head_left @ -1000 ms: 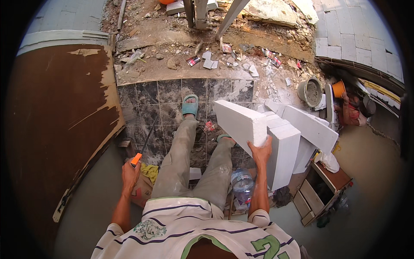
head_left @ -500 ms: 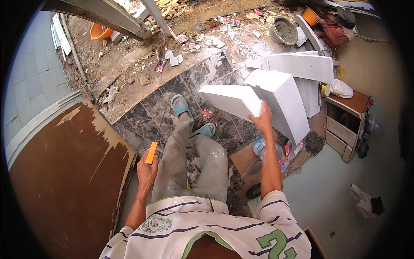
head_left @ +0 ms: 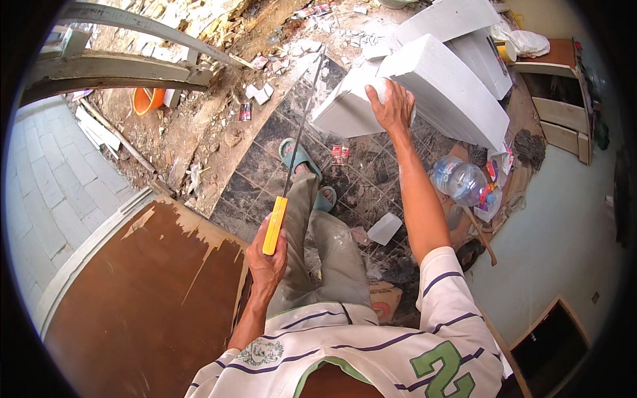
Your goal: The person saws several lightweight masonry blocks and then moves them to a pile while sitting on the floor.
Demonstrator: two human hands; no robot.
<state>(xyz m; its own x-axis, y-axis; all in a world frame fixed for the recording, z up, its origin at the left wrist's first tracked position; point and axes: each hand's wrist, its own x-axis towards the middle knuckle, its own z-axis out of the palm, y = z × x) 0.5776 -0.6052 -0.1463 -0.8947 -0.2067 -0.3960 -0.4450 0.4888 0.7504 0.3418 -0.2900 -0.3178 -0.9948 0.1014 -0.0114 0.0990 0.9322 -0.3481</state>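
Observation:
My left hand (head_left: 267, 255) is closed round the yellow handle of a handsaw (head_left: 276, 224). Its long, thin blade points away from me, passing over my sandalled foot and the dark tiles. With my right hand (head_left: 393, 107) I grip the upper near end of a white block (head_left: 348, 106), thumb on one side and fingers over the edge. That block stands tilted over the tiled floor (head_left: 265, 159), and the saw's blade is to its left, apart from it. Right beside it leans a larger white block (head_left: 444, 89), with more white slabs (head_left: 446, 23) behind.
A white offcut (head_left: 385, 229) lies near my legs. Rubble (head_left: 219, 99) and an orange bucket (head_left: 147, 99) are at the far left. A brown board (head_left: 152, 285) leans at my left. Right are a large clear bottle (head_left: 459, 180) and a wooden cabinet (head_left: 564, 99).
The handsaw has swung up and right, closer to the white block. My right hand still grips the block, which has tilted. The view has shifted, and the person at far right is out of it.

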